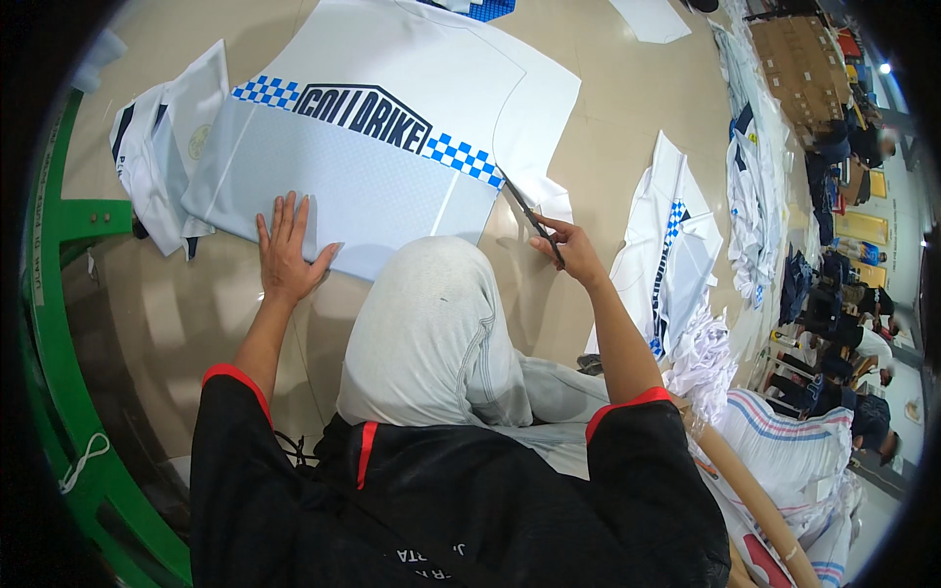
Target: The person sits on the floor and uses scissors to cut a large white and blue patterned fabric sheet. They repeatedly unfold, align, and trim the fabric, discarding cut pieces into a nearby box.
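Observation:
A large white printed fabric sheet [392, 108] with a blue checkered band and dark lettering lies flat on the tan floor. My left hand [287, 253] presses flat on its near edge, fingers spread. My right hand [569, 250] grips a pair of dark scissors [524, 211], whose blades point up-left at the sheet's right edge beside the checkered band. My raised knee in light grey trousers [431, 323] sits between the two arms.
Folded white cut pieces [162, 147] lie at the left, more white and blue pieces [686, 245] at the right. A green curved metal frame [59, 323] runs along the left. A cardboard tube [755, 500] and striped sacks lie at lower right. Other people sit far right.

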A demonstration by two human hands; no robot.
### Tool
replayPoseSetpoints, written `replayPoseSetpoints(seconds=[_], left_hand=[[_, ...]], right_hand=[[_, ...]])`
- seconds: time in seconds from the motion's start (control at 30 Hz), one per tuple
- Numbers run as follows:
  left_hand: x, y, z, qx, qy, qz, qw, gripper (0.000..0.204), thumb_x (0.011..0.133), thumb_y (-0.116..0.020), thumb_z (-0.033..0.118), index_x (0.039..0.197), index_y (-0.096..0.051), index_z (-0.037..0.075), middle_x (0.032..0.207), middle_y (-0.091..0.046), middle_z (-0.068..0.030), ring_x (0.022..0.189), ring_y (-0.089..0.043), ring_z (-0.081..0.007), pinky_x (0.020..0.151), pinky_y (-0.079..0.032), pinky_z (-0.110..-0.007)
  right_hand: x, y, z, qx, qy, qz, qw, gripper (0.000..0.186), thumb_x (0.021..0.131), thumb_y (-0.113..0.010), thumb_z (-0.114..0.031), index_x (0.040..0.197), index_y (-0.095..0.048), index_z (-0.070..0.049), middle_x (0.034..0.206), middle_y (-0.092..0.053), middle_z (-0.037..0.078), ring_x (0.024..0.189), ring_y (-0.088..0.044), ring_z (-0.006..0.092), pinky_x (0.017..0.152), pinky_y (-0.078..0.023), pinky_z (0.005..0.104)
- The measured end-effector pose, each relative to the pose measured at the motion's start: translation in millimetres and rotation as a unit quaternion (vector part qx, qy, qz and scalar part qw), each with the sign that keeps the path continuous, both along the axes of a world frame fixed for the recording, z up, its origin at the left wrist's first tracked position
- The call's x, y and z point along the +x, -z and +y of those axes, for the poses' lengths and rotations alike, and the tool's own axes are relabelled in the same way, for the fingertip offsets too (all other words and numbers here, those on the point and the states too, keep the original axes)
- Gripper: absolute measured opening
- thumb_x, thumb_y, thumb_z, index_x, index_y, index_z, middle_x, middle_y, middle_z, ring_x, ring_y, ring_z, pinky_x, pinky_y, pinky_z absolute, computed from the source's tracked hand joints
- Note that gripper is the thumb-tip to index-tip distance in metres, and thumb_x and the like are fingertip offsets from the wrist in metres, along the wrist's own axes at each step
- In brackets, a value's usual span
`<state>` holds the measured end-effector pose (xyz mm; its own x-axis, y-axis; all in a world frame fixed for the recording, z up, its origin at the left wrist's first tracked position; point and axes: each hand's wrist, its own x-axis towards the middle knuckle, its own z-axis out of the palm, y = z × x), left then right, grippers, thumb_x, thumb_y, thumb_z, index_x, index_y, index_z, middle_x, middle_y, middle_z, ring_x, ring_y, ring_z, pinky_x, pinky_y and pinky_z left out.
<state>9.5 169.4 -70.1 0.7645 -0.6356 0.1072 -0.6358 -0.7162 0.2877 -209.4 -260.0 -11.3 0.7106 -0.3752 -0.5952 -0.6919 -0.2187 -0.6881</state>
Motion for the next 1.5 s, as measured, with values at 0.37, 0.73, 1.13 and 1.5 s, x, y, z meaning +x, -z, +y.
replayPoseSetpoints(seconds=[0.37,0.73,1.13,1.5], left_hand=[[1,-1,1,-0.022,0.008,0.004,1.0,0.084,0.083,-0.072,0.045,0.15,-0.04,0.004,0.158,-0.034,-0.0188,0.148,-0.027,-0.0378,0.119,-0.01,-0.061],[2,-2,1,-0.032,0.013,0.008,0.999,0.084,0.083,-0.072,0.046,0.148,-0.042,0.003,0.157,-0.036,-0.0183,0.147,-0.029,-0.0369,0.119,-0.011,-0.06],[2,0,3,-0.037,0.012,0.011,0.999,0.084,0.083,-0.072,0.047,0.148,-0.042,0.004,0.156,-0.037,-0.018,0.147,-0.029,-0.0352,0.12,-0.01,-0.059],[2,-4,0,-0.039,0.014,0.019,0.999,0.084,0.083,-0.072,0.048,0.147,-0.043,0.003,0.156,-0.037,-0.0181,0.147,-0.029,-0.0354,0.12,-0.011,-0.059]], right_hand=[[-6,11,35,0.127,0.115,-0.03,0.985,0.063,0.088,-0.078,-0.035,0.139,-0.056,-0.004,0.069,-0.056,-0.001,0.049,-0.049,0.0072,0.043,-0.038,0.0248],[24,9,55,0.132,0.18,-0.032,0.974,0.069,0.087,-0.077,-0.042,0.14,-0.054,-0.005,0.073,-0.058,-0.001,0.051,-0.051,0.0069,0.043,-0.039,0.0241],[46,10,91,0.191,0.295,-0.067,0.934,0.067,0.086,-0.078,-0.044,0.138,-0.057,-0.007,0.072,-0.056,-0.001,0.05,-0.049,0.0089,0.042,-0.037,0.0252],[71,30,97,0.146,0.298,-0.087,0.939,0.06,0.088,-0.073,-0.05,0.128,-0.06,-0.008,0.073,-0.056,-0.001,0.051,-0.051,0.0076,0.045,-0.043,0.0215]])
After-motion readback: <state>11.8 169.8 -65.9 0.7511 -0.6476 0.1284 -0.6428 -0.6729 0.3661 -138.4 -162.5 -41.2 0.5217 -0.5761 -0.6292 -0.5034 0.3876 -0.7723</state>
